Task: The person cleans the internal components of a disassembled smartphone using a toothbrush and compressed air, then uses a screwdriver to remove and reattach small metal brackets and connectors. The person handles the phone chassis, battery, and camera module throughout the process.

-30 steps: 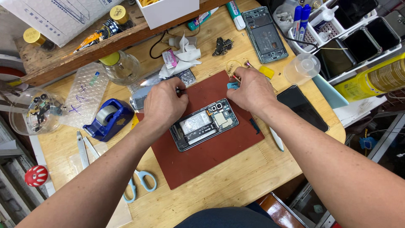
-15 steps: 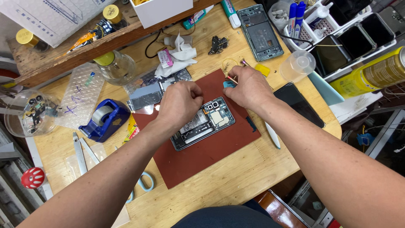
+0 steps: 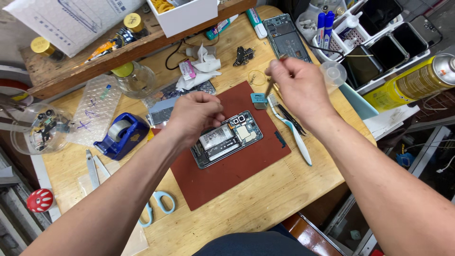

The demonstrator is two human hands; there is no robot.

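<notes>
Opened phone (image 3: 227,140) lies just under left hand (image 3: 196,114), perhaps touching.

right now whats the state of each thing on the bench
phone: back cover off, insides showing, flat on the red mat
left hand: fingers curled over the phone's upper left corner, holding nothing I can make out
right hand: raised above the mat, pinching a thin tool
toothbrush: lying loose at the mat's right edge
scissors: lying shut
tape dispenser: roll loaded
</notes>
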